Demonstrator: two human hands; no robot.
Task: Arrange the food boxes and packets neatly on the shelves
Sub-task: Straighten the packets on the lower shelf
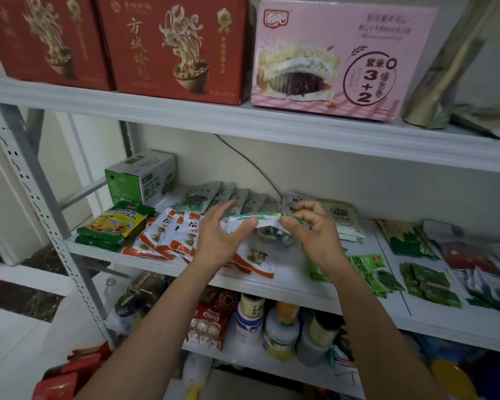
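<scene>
Both grips are clamped on one floppy packet. My left grip pinches its crinkly green-and-white top seam with the thumb, and my right grip pinches the other end, fingers curled. The clear plastic body hangs just over the middle shelf, near its front edge. Beneath it, glossy orange-and-white sachets marked 松 fan toward the left edge. There's a green-and-white cardboard box in the back left corner. Up top are red cartons reading 方城 and a pink box reading 紫米 3+2.
</scene>
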